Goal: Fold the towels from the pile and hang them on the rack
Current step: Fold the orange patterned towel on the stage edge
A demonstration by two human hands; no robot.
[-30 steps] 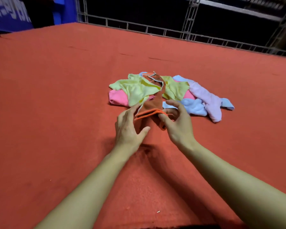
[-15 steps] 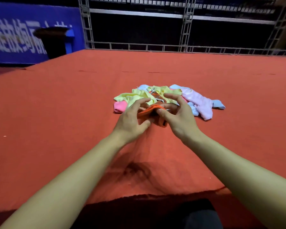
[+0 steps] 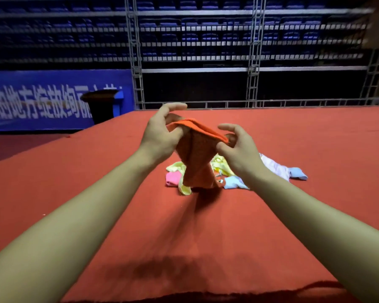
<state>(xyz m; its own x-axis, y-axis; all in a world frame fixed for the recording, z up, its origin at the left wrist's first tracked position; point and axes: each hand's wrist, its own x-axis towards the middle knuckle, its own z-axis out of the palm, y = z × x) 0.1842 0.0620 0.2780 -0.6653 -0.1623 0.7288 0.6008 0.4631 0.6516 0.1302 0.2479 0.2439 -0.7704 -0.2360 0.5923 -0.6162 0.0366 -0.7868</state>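
Observation:
An orange towel [image 3: 195,158] hangs in the air above the red table [image 3: 206,232], held by its top edge. My left hand [image 3: 162,134] pinches its left corner and my right hand [image 3: 239,147] pinches its right corner. The towel's lower end droops down to the pile of towels [image 3: 228,173] behind it, where yellow, pink, light blue and lilac ones lie crumpled together. My hands and the orange towel hide part of the pile. No rack is in view.
The red cloth covers the whole table, whose near edge [image 3: 206,296] runs along the bottom. Beyond the far edge stand a metal truss frame [image 3: 136,62], a blue banner [image 3: 42,101] and a dark bin [image 3: 101,106] at the left.
Both hands have lifted the orange towel up off the pile and drawn its top edge apart. The camera has tilted upward, showing more of the background.

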